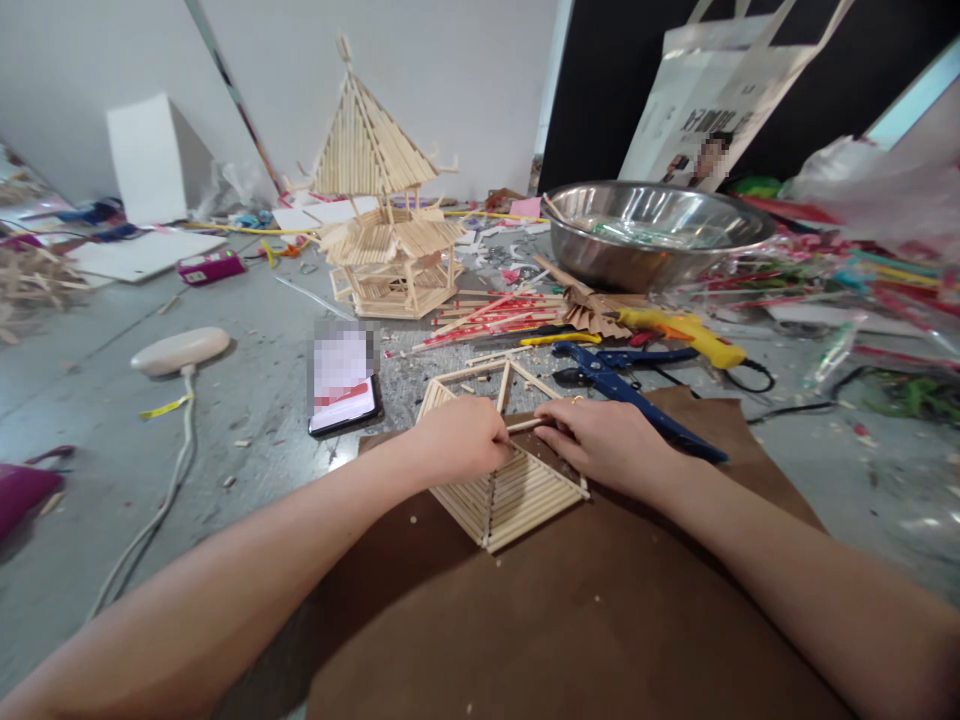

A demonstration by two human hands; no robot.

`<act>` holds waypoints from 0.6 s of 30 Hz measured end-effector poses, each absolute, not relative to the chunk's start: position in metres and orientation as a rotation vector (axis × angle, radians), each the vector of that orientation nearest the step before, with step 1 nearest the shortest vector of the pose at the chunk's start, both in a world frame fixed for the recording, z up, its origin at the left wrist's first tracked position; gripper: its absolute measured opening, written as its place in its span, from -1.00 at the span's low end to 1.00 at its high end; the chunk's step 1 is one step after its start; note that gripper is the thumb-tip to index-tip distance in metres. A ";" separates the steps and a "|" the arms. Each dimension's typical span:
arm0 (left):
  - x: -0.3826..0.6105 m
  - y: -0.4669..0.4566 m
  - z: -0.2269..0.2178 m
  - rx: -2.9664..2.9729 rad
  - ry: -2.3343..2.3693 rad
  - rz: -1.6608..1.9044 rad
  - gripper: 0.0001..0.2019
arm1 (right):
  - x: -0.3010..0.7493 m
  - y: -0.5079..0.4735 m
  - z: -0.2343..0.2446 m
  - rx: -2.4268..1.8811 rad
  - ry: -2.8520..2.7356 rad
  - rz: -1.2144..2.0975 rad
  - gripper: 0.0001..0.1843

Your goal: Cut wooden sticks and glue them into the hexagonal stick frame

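Note:
A hexagonal frame of thin wooden sticks (529, 505) lies on a brown sheet, its near panels filled with sticks side by side and its far panels partly open. Over its middle, my left hand (463, 435) is closed, fingers curled at one end of a short wooden stick (526, 424). My right hand (596, 440) pinches the other end of that stick between thumb and fingers. Just beyond the hands lie blue-handled cutters (637, 400) and a yellow glue gun (686, 335).
A pagoda model made of sticks (390, 215) stands behind. A steel basin (652, 235) sits at the back right, near red-wrapped sticks (495, 315). A phone (342, 380) and a white corded device (180, 350) lie on the left. Brown paper (555, 620) covers the front.

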State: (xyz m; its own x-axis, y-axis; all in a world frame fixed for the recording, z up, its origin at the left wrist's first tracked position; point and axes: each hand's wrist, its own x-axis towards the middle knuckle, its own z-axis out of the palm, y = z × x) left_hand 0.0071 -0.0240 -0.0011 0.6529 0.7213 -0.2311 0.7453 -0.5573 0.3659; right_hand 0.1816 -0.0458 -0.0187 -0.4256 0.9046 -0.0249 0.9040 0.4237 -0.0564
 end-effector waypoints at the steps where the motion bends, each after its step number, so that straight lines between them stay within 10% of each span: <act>1: 0.007 -0.024 -0.001 2.446 1.147 -0.076 -0.73 | 0.182 -0.046 -0.019 -1.676 -2.641 0.098 -0.72; 18: 0.002 -0.022 -0.006 2.358 1.079 -0.029 -0.74 | 0.242 -0.017 0.005 -2.064 -1.872 -0.327 -0.68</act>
State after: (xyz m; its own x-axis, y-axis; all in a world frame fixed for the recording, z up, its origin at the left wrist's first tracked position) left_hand 0.0023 -0.0222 -0.0063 0.6789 0.6953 -0.2360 0.7071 -0.5323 0.4655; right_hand 0.2422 -0.0167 0.0055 0.1080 0.9159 0.3865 0.9927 -0.0784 -0.0915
